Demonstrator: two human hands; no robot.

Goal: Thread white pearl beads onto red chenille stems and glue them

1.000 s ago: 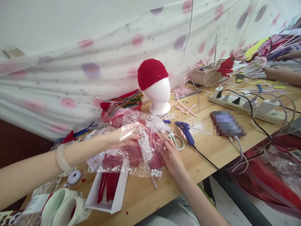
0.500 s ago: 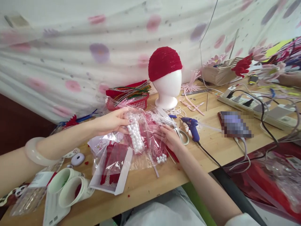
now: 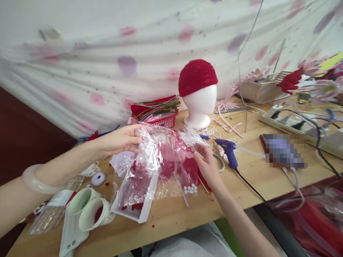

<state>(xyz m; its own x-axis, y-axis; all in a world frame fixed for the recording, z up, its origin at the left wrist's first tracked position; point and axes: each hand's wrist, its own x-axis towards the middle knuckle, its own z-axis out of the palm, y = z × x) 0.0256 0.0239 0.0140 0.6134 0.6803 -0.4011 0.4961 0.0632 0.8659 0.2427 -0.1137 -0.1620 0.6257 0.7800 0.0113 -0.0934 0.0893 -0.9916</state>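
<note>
Two cups [image 3: 89, 210] stand at the near table edge. Above the tabletop, the left hand [image 3: 118, 140] and right hand [image 3: 207, 165] each pinch a clear plastic bag [image 3: 163, 157] of white beads and red pieces — beyond, a red-capped foam head [image 3: 199, 96].

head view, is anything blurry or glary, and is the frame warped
Head view: motion-smeared, worst at the right edge, around the pink flowers; the curtain is bright and washed out; clear bags between left hand and right hand glint; wide-angle bends the table edge.
</note>
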